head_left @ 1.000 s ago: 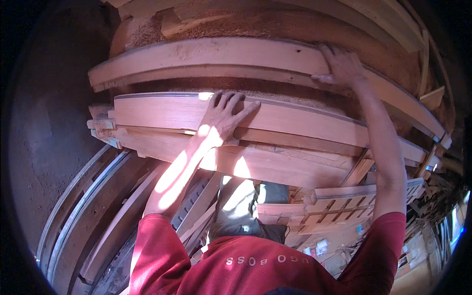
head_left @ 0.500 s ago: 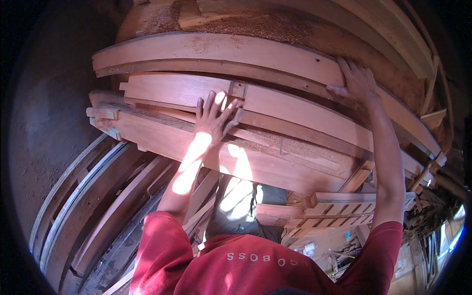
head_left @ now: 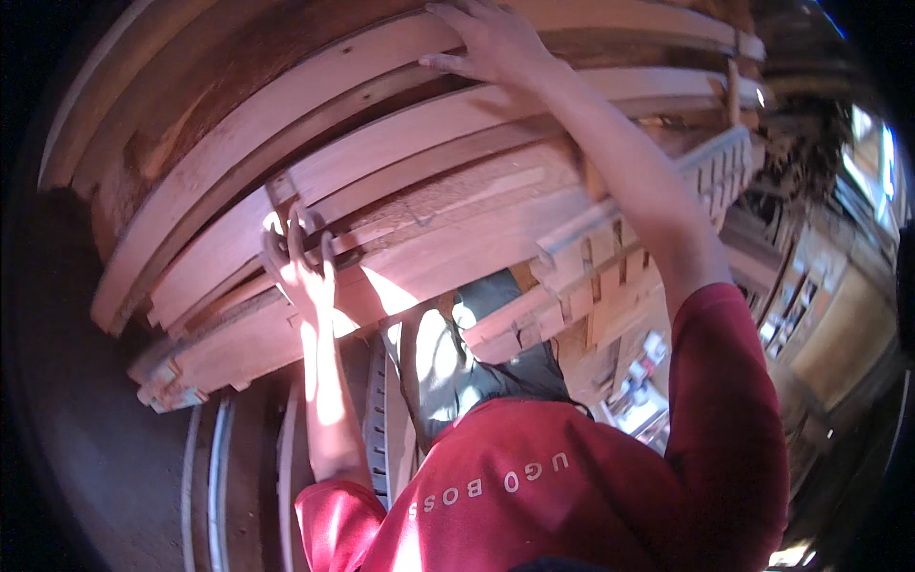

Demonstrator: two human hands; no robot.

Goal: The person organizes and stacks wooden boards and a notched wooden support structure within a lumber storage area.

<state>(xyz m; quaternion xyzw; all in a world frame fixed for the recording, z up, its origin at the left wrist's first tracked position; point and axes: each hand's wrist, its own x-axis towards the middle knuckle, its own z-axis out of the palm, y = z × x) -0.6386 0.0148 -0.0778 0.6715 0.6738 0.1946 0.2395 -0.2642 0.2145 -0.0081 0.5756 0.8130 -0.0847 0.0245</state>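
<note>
My left hand point(head_left: 301, 267) has its fingers spread and slightly bent, the tips by a notched joint point(head_left: 278, 187) in the middle curved wooden plank point(head_left: 419, 140). Farther off, my right hand point(head_left: 494, 43) reaches across the far curved plank point(head_left: 315, 71), thumb apart from the fingers; some fingertips lie close to the picture's top edge. Below the left fingers, a wide near plank point(head_left: 457, 238) runs across in front of me, with sawdust on the wood behind it. Neither hand appears closed around anything.
A slotted wooden piece point(head_left: 591, 253) stands right of my legs. More curved boards point(head_left: 114, 86) lie at the far left, and long strips point(head_left: 219, 486) stand below the near plank. Scrap wood point(head_left: 810, 143) is heaped at the right.
The view has turned, so the planks now slope up to the right and more workshop shows at the right. Both hands remain near the same parts of the planks; the left fingers look more bent.
</note>
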